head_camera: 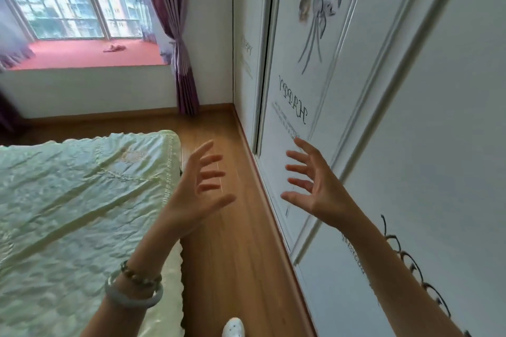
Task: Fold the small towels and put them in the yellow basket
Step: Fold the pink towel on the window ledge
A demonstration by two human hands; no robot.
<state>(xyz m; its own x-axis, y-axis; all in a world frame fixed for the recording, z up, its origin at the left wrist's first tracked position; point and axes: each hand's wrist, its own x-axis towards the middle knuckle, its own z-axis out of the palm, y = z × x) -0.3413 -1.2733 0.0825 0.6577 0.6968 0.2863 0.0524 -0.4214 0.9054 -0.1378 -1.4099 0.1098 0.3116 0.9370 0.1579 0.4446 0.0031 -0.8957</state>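
left hand point(197, 189): lower middle of the frame, raised in the air, fingers spread wide, nothing in it. Two bracelets point(134, 286) sit on that wrist.

right hand point(315, 186): just right of centre, also wide open and empty, palm facing the other one, hanging in front of the wardrobe door point(309, 68).

towels: honestly can't see a single one anywhere here. There's a small pinkish crumpled thing point(114, 48) on the red window seat point(82, 56) in the upper left, but it's too far off to call.

yellow basket: not in view either.

how the towels should handle: my guess is light, floppy, no grip problems, won't hold a shape alone. Best to pinch two corners of one edge, let it hang flat, then fold on something flat.

where to fold: the bed point(68, 213) on the left side looks like the obvious spot. The pale green cover is a bit rumpled and shiny, so a towel might slide a little.

around: wood floor point(232, 227) runs as a narrow strip between the bed and the wardrobe, purple curtain point(183, 68) tied back at upper centre, a white shoe point(233, 328) at the bottom edge.

in the way: nothing blocks the hands, but the gap is tight, with the wardrobe close on the right.
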